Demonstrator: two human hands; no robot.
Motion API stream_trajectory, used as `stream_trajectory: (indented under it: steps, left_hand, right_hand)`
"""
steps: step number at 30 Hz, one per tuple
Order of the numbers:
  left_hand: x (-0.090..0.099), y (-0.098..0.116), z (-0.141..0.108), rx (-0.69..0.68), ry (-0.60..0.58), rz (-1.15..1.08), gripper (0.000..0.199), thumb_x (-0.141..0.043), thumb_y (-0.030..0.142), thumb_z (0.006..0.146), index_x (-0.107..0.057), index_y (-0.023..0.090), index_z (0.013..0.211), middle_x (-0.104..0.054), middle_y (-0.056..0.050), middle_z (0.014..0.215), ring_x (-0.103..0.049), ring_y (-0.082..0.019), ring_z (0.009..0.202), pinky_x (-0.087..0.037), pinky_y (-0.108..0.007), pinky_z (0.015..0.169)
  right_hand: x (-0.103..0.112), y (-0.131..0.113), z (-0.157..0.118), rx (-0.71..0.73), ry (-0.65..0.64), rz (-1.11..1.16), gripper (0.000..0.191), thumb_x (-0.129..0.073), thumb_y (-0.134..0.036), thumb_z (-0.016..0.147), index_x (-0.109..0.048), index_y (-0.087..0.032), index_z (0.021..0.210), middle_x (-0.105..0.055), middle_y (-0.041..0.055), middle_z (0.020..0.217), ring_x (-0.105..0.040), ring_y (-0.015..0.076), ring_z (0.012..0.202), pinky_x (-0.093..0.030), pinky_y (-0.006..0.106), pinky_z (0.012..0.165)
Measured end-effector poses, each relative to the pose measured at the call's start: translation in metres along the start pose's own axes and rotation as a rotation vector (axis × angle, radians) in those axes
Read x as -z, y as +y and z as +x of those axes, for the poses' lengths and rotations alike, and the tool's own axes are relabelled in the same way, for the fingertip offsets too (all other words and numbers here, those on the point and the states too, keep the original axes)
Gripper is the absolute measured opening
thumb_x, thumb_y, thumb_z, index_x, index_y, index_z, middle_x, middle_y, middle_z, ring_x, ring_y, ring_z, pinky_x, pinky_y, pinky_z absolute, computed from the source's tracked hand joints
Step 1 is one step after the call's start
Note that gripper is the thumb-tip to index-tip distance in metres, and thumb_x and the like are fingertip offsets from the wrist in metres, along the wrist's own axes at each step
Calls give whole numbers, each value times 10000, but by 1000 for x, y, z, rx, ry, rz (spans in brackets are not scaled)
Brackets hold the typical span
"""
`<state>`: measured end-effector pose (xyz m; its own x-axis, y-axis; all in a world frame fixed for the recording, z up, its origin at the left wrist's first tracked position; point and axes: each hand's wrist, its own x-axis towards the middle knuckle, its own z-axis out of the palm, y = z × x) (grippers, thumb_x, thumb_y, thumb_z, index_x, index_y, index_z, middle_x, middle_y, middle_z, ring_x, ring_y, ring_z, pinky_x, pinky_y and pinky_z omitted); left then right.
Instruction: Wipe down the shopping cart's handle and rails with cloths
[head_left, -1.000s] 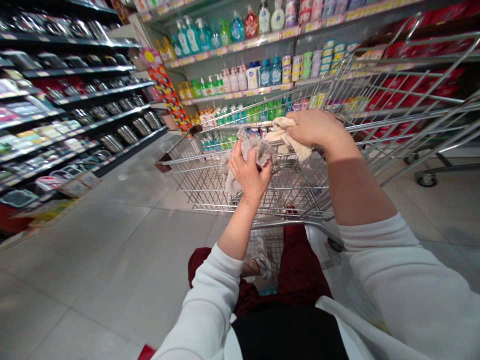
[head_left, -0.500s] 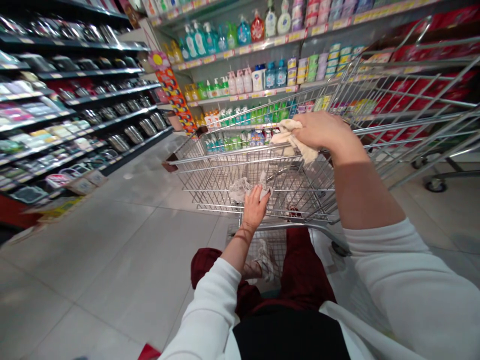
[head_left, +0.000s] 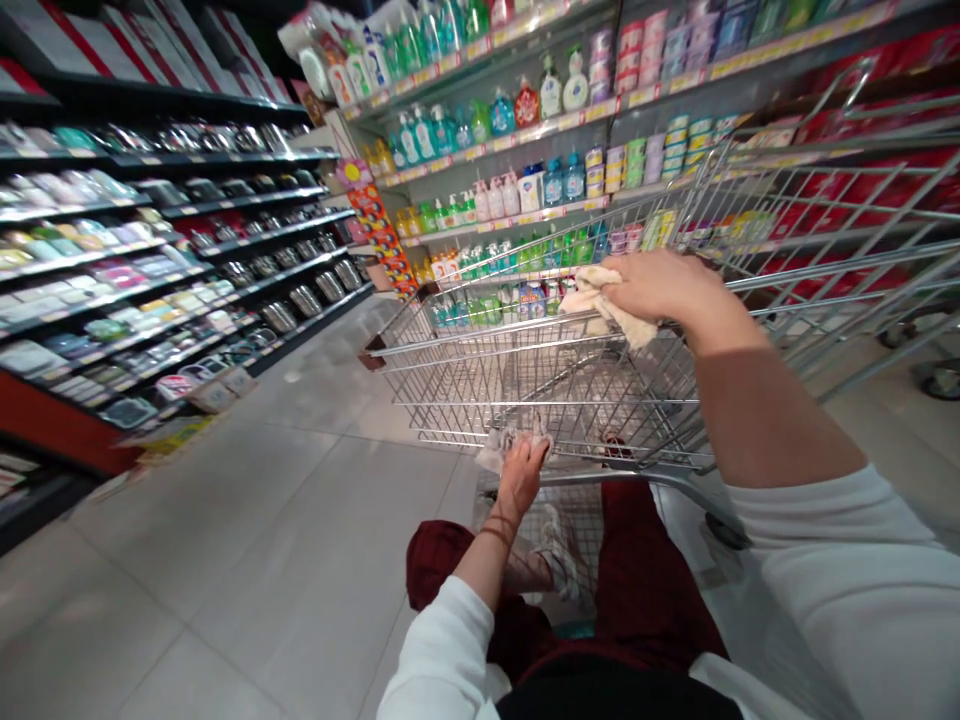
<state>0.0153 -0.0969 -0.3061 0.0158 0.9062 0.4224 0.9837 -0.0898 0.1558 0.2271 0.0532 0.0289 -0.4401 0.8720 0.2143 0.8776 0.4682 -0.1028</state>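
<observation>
Beige cloth (head_left: 606, 303) | right hand (head_left: 667, 287), 1 o'clock: fingers closed on it, against wire cart (head_left: 465, 340) | left hand (head_left: 523, 478), 12 o'clock: fingers curled on grey cloth (head_left: 511, 445)

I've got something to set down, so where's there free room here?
The shopping cart's wire basket is open in the middle, between the beige cloth under the right hand and the gray cloth by the left hand. Tiled floor is free between the cart and the dark shelves on the left. The bottle shelves ahead are crowded.
</observation>
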Motion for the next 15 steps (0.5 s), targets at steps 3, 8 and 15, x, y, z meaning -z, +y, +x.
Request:
stream_trajectory:
  steps: [3,8,15]
  left_hand:
    - [34,6,14,22,175,-119,621,-558,78,835,-515,135,1453,-659,-181,1336,-624,-259,1261,-539,-417,1076]
    - [121,11,78,19,730,-119,493,-557,193,911,-569,222,1403,-399,-150,1580,-381,-287,1498,-354,-491,1238]
    - [132,-12,125,94,778,-35,509,-575,352,932,-584,200,1418,-395,-165,1603,-251,-344,1558,-253,-565,1268]
  right_hand:
    - [1,-1,0,-11,2,17,513,-442,-449,905,-649,-344,1363,-665,169,1340,-637,399,1133,-446,538,818]
    - [-4,2,5,6,4,-15,518,-413,-470,915,-652,-315,1348,-676,162,1316,-644,384,1112,-446,509,816]
    - [-1,-1,1,-22,-12,-21,495,-409,-457,917,-651,-308,1323,-679,145,1286,-641,358,1091,-438,469,814]
